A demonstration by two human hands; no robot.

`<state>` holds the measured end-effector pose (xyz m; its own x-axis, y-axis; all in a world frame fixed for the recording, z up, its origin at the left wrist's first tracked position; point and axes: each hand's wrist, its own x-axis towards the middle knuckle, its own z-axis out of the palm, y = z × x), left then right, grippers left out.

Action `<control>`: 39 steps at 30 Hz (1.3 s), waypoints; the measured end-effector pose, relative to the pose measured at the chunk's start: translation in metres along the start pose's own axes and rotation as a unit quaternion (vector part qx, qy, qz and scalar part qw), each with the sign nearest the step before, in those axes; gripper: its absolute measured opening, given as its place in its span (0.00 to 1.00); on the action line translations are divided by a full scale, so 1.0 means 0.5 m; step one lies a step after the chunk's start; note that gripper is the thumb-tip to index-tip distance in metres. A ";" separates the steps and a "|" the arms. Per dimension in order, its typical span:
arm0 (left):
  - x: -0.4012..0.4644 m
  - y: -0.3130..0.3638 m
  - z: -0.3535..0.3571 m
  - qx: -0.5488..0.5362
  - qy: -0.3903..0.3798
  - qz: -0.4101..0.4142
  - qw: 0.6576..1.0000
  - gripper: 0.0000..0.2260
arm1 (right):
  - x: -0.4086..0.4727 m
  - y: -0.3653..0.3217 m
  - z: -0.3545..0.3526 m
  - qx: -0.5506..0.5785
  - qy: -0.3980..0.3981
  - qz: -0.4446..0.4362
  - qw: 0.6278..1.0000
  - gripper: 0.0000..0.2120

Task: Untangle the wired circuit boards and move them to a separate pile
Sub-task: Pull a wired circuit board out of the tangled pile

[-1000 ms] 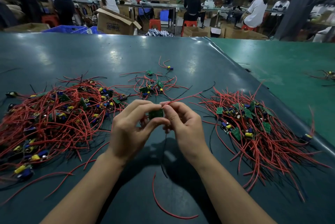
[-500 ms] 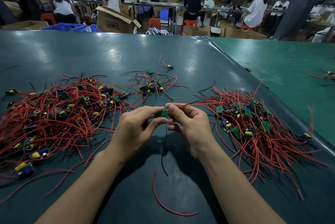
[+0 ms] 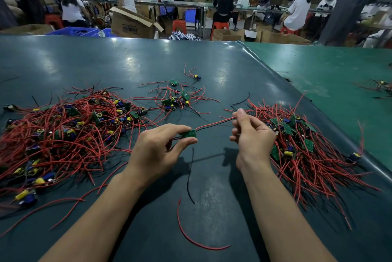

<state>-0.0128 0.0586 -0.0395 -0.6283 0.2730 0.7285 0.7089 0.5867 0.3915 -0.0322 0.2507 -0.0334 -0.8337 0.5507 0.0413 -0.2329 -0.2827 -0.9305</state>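
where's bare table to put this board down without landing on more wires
Bare mat lies along the far side of the table, beyond the left pile and the small cluster. The near strip between the forearms holds only a loose red wire. It is crowded at the left pile and right pile.

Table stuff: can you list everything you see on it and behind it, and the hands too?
Table: one, dark teal, front.
Tangled pile: one, red wires with green boards, left.
Sorted pile: one, red wires with green boards, right.
Small cluster: one, red and green, middle, far side.
Loose red wire: one, near edge.
Held circuit board: one, green, centre.
Second table: one, brighter green, right.
Cardboard box: one, brown, behind the table.
Workers: several, background benches.
Left hand: pinches the board.
Right hand: pinches the board's red and black wires.
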 end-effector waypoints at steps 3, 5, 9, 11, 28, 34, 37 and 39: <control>-0.001 -0.003 -0.008 0.012 0.023 0.003 1.000 0.13 | 0.026 -0.015 -0.017 0.052 0.097 -0.003 0.994 0.11; -0.003 -0.012 -0.016 0.016 0.093 -0.025 0.995 0.13 | 0.034 -0.021 -0.025 0.062 0.118 -0.013 0.991 0.12; -0.001 -0.016 -0.012 0.021 0.156 -0.032 0.987 0.13 | -0.039 0.005 0.014 -0.060 -0.214 0.053 0.973 0.14; -0.001 -0.012 -0.005 0.010 0.089 0.013 0.996 0.12 | -0.072 0.018 0.032 -0.081 -0.376 0.063 0.921 0.14; -0.003 -0.080 -0.066 0.132 -0.028 -0.015 0.991 0.15 | -0.040 0.006 0.002 -0.247 -0.260 -0.084 0.930 0.17; -0.014 -0.117 -0.106 0.231 0.115 -0.137 0.956 0.11 | -0.014 -0.032 -0.008 -0.026 -0.014 -0.049 0.998 0.18; -0.016 -0.115 -0.115 0.266 0.179 -0.183 0.929 0.10 | -0.001 -0.046 -0.019 0.132 0.075 -0.007 0.988 0.17; -0.012 -0.109 -0.112 0.304 0.192 -0.232 0.904 0.10 | 0.002 -0.037 -0.019 0.172 0.099 0.081 0.977 0.19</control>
<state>-0.0297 -0.0178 -0.0340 -0.5728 -0.3263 0.7520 0.0163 0.9127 0.4084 -0.0241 0.2640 -0.0195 -0.7689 0.6074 -0.1995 -0.2882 -0.6078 -0.7400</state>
